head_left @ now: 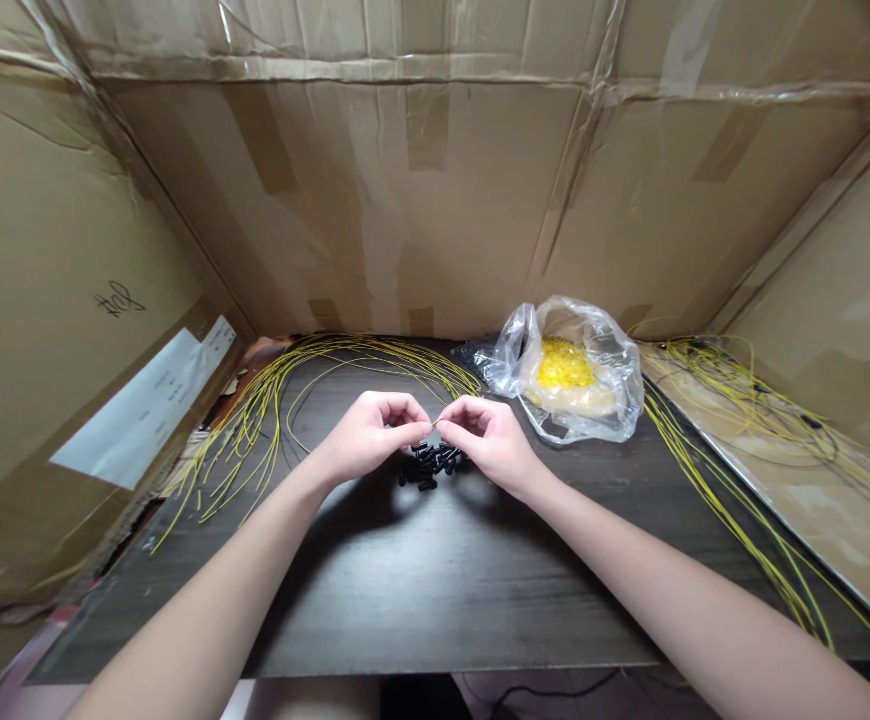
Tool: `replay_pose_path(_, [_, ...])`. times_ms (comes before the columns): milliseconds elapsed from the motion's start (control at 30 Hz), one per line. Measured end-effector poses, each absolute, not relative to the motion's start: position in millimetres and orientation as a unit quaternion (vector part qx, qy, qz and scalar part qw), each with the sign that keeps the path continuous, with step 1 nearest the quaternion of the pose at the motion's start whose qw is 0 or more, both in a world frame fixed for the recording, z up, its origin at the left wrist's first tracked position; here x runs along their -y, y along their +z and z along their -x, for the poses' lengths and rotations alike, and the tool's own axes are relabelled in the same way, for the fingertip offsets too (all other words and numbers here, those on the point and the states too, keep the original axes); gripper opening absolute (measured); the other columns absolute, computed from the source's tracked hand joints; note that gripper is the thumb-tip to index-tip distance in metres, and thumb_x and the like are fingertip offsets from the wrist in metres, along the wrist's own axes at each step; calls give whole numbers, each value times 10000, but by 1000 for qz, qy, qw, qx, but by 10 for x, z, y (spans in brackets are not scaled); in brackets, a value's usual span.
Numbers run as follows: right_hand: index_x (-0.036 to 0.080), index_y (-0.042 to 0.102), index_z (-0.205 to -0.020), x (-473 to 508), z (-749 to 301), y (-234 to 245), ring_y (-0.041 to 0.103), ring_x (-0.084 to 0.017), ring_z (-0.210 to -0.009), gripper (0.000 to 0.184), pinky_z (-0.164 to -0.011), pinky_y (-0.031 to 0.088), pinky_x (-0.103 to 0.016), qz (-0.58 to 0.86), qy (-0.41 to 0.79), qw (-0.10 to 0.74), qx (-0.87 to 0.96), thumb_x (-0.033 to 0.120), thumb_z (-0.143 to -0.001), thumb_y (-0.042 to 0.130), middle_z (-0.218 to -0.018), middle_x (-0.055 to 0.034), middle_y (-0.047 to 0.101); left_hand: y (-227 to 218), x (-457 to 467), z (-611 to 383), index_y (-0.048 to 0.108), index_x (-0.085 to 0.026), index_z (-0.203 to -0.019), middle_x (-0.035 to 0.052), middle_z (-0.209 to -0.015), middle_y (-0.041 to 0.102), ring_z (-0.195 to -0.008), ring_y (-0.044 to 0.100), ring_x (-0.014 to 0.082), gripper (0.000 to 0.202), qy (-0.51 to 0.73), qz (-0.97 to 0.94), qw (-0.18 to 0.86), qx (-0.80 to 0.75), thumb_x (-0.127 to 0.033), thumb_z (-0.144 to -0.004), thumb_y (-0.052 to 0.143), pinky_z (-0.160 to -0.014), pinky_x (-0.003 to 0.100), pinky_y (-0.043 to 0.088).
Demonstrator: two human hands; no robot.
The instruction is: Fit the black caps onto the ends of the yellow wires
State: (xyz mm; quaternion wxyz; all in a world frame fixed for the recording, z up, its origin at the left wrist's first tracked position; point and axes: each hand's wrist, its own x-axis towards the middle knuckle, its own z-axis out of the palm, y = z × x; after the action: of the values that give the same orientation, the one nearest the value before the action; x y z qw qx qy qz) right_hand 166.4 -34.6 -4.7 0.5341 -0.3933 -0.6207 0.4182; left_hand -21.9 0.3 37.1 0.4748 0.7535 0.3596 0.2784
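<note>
Over the middle of the dark table (420, 600), my left hand (371, 435) and my right hand (491, 440) meet fingertip to fingertip. Both are closed in a pinch. A short bit of thin yellow wire (436, 424) shows between the fingertips, and each hand grips it. Whether something small sits on the wire's end is hidden by the fingers. Just below the hands lies a pile of small black tube-shaped pieces (429, 465). Behind and left of my left hand, a bundle of long yellow wires (277, 375) curves across the table, with several cut ends fanned out.
A clear plastic bag (615, 400) with small yellow pieces (566, 362) stands back right, beside a bag of dark pieces (480, 362). More yellow wires (705, 480) run along the right edge. Cardboard walls (435, 200) enclose the back and sides.
</note>
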Motion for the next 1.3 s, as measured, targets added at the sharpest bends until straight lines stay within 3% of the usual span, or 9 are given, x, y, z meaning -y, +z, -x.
replay_pose_path(900, [157,646,-775,347,-1672,-43,552,-117,-631,128,-604,445,-248,393,419,538,617,275,-788,692,-698,-6,627,373,-13,227,676,-130,-770,3,-643,630,-601,557,114,158,276,-764,462,-356,-281,-816,682,-597,238,443])
replay_pose_path(1300, [161,628,-727,346,-1696,-30,556,-122,-626,157,-611,450,-253,407,437,481,642,291,-814,641,-684,-9,632,388,-23,242,671,-132,-741,19,-671,654,-624,572,126,141,244,-785,436,-367,-263,-795,675,-604,240,442])
